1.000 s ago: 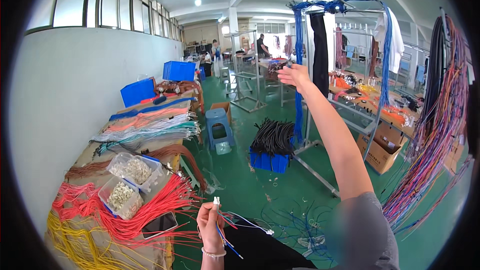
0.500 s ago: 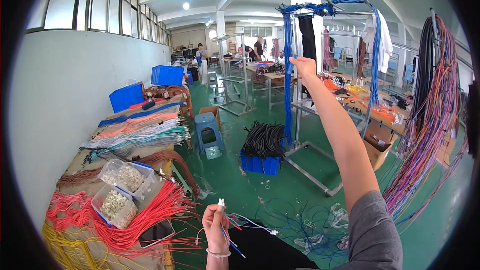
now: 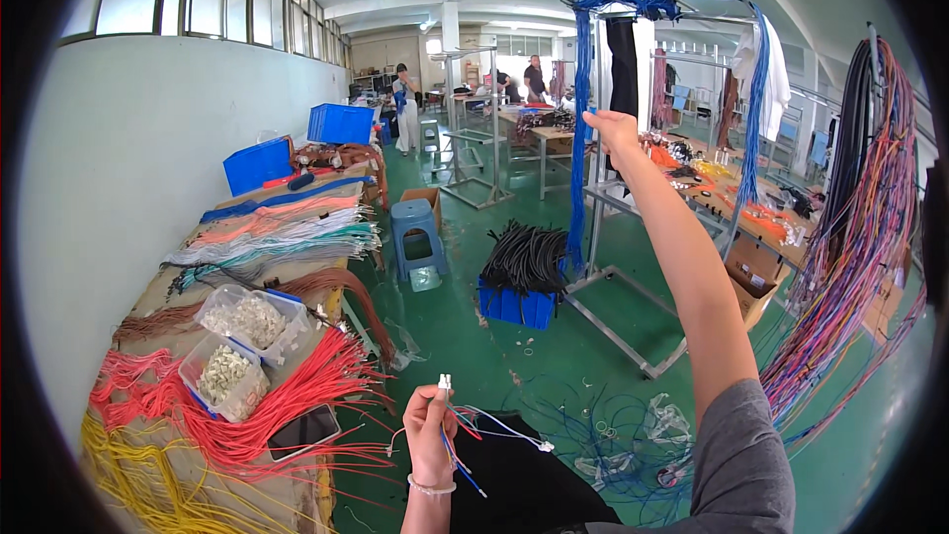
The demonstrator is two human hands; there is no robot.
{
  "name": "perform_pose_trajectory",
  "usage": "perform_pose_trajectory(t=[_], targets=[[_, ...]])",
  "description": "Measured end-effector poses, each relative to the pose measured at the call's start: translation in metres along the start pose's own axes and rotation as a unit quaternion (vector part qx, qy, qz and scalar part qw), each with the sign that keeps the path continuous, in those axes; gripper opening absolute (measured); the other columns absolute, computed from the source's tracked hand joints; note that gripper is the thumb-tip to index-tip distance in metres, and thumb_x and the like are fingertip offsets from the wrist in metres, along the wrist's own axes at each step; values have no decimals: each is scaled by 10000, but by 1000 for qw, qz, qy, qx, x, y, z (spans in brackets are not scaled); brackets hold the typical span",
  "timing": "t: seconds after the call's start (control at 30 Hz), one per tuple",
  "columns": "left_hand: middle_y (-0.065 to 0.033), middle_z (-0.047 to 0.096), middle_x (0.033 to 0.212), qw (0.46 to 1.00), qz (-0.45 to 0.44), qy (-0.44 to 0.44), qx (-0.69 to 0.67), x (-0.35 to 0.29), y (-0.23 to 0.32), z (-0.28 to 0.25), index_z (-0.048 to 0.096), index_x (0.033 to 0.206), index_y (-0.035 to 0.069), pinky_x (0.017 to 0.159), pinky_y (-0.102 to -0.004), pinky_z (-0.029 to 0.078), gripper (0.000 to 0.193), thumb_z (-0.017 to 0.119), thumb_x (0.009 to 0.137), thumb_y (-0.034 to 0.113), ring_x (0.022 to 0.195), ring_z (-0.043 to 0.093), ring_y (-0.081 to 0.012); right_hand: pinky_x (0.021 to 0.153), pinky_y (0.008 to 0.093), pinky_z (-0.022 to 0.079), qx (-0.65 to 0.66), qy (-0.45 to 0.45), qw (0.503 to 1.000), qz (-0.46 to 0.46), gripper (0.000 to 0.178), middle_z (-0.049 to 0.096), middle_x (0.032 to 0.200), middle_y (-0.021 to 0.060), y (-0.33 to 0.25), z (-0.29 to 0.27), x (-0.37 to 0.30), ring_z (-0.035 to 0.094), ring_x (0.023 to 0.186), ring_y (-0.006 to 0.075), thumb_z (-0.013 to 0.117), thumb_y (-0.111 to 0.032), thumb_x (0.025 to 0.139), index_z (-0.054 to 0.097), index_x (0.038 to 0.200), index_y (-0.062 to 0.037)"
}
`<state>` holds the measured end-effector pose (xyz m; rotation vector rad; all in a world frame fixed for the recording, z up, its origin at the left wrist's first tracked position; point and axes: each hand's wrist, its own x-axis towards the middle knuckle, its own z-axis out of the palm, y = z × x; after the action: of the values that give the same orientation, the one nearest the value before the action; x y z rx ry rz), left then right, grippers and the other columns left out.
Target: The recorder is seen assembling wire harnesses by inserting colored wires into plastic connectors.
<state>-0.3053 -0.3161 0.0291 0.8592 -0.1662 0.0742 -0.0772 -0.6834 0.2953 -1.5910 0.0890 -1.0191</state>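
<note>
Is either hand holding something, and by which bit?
The left hand pinches a white plug by its lower end, its top poking out. The right hand is at the hanging blue wires; whether it grips any is unclear.

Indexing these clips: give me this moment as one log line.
left hand: holds wired white connector | right hand: up at hanging blue wires, grip unclear | nearby: red wires, phone

We stretch our right arm (image 3: 687,252) forward, right hand (image 3: 617,132) raised, while our left hand (image 3: 429,435) stays low, fingers (image 3: 419,405) curled.
</note>
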Motion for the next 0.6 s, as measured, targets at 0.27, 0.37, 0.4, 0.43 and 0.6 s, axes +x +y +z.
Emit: perform_pose_trajectory(t=[0.27,0.37,0.4,0.43,0.6], targets=[[57,409,567,1000,-7,-18,24,-6,-5,11,556,874,51,381,-177,211,68,535,919,98,434,324,-9,371,231,254,28,-22,998,42,427,533,627,1,-3,-27,0,371,448,70,777,-226,730,604,1026,29],[55,420,575,999,-13,-18,28,-7,-6,15,558,872,53,382,-176,216,68,538,918,99,434,324,-8,375,224,258,16,4,999,42,422,491,621,-20,-5,-39,-3,359,454,64,772,-218,735,603,1038,21],[55,422,576,999,-13,-16,30,-8,-6,17,559,871,53,380,-177,217,69,539,918,100,435,325,-8,375,224,258,16,5,999,42,422,491,621,-20,-1,-44,1,359,454,64,772,-218,735,603,1038,21],[55,423,577,999,-14,-13,31,-8,-6,18,559,871,53,378,-177,217,69,540,918,100,436,325,-8,375,224,261,8,3,999,42,422,483,618,-24,2,-50,6,358,453,64,770,-217,736,601,1039,23],[54,422,575,999,-17,-8,28,-11,-4,16,560,873,51,372,-177,214,72,539,919,102,431,317,-8,374,228,267,-4,3,999,50,417,472,614,-26,10,-54,9,353,445,67,764,-207,742,596,1042,29]])
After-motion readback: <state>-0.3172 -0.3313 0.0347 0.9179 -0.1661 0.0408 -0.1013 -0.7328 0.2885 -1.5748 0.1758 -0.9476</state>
